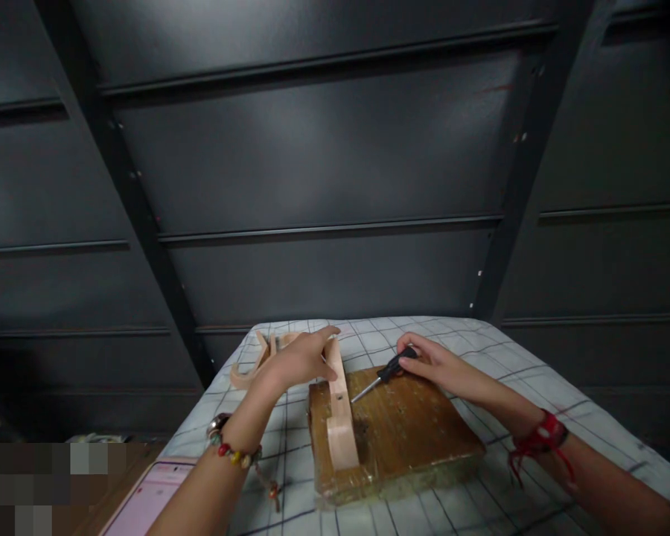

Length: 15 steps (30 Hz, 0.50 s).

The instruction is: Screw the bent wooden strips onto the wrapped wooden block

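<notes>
My left hand (301,359) rests on the far end of a pale wooden strip (340,420) that stands on edge along the left side of a brown wooden board (407,439); its fingers curl over the strip's top. My right hand (432,362) grips the black handle of a small screwdriver (380,376), whose metal tip points at the strip's side near a small hole. Beaded bracelets circle my left wrist, a red cord my right wrist.
The board lies on a table with a white checked cloth (480,342). Curved pale wooden pieces (251,365) lie behind my left hand. A pink phone (145,499) sits at the lower left. Dark metal panels rise behind the table.
</notes>
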{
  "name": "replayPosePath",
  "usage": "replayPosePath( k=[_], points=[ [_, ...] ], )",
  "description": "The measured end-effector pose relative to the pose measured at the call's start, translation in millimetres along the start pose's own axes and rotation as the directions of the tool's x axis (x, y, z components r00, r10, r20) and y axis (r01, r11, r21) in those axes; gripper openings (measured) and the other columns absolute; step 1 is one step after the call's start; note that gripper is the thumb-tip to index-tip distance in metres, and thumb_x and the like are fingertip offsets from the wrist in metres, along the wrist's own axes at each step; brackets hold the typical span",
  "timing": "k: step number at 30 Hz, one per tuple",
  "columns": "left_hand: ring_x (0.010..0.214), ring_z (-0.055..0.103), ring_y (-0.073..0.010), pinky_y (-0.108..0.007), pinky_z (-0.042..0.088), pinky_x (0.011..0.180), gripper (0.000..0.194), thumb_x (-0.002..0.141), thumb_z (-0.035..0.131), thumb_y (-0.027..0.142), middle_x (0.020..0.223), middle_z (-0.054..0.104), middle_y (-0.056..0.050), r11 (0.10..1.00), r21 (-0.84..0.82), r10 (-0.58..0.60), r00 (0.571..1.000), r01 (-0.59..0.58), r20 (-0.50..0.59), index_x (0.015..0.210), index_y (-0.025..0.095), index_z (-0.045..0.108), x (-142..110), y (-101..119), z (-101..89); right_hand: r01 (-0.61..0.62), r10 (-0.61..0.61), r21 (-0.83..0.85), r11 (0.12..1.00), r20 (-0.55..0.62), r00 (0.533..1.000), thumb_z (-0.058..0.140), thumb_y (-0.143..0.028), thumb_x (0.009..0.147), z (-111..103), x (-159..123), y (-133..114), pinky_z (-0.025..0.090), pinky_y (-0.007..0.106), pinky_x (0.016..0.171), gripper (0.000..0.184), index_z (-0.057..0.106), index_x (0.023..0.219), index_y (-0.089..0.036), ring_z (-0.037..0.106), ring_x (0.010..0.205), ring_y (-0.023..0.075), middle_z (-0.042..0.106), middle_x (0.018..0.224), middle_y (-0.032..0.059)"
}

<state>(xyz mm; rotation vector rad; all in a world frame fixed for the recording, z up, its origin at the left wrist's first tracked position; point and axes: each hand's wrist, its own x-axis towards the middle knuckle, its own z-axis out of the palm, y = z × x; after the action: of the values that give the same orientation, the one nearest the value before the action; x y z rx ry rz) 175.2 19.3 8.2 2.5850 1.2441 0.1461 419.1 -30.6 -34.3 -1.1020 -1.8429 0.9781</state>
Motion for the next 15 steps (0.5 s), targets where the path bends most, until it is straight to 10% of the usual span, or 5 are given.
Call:
replayPosePath(
  k=[9,15],
  points=[
    [0.085,0.055,-0.0156,-0.023,0.042,0.072,0.074,0.063,0.055,0.012,0.103,0.055,-0.009,0.971,-0.239,0.021,1.000,-0.026,-0.023,0.129,0.015,0.022,3,11,4.6,-0.061,0.064,-0.072,0.996,0.040,0.997,0.050,-0.027,0.082,-11,-4,-9,0.047,0.031,0.061,0.018,0.054,0.093,-0.014,0.057,0.068,0.0128,0.059,0.082,0.0009],
    [0.099,0.050,-0.0199,-0.027,0.038,0.081,0.078,0.070,0.053,0.039,0.117,0.047,-0.013,0.992,-0.116,-0.047,0.998,0.042,-0.040,0.132,0.015,0.013,2,0,4.2,-0.079,0.062,-0.136,0.988,-0.130,0.990,0.049,-0.027,0.083,-13,3,6,0.047,0.036,0.067,0.023,0.052,0.101,-0.015,0.057,0.079,0.0159,0.057,0.097,0.0045]
  ],
)
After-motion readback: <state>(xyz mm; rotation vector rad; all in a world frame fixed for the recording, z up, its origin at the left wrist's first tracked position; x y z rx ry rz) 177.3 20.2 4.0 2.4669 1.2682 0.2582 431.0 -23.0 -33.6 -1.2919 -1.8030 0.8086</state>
